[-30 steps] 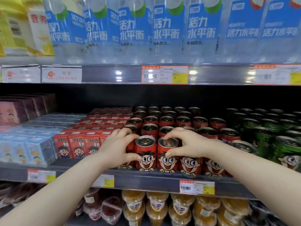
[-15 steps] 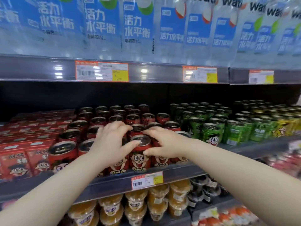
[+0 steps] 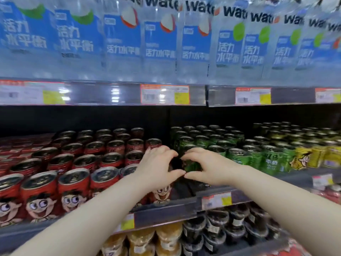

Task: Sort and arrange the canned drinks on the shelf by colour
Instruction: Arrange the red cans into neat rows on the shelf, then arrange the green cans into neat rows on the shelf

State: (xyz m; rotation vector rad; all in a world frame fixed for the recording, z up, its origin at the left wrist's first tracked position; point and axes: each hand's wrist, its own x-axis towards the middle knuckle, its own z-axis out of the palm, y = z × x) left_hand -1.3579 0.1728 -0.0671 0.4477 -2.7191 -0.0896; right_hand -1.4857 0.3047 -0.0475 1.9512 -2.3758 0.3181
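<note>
Red cans (image 3: pixel 73 187) with a cartoon face fill the left of the middle shelf (image 3: pixel 166 212). Green cans (image 3: pixel 238 156) stand to their right, and yellow cans (image 3: pixel 304 157) further right. My left hand (image 3: pixel 156 167) lies over the rightmost front red can (image 3: pixel 162 194), fingers curled; whether it grips is hidden. My right hand (image 3: pixel 208 167) curves around a green can (image 3: pixel 191 166) at the edge of the green group, fingers above and thumb below. The two thumbs nearly touch over a dark gap between the colours.
Large water bottles (image 3: pixel 158 43) with blue labels line the shelf above, with price tags (image 3: pixel 164 94) on its edge. Below are orange jelly cups (image 3: pixel 140 242) and dark cups (image 3: pixel 217 228). Red cartons (image 3: pixel 11 146) lie at far left.
Both hands have moved right along the shelf, from the middle of the red cans to the border with the green cans. The view has swung right, bringing yellow cans into sight.
</note>
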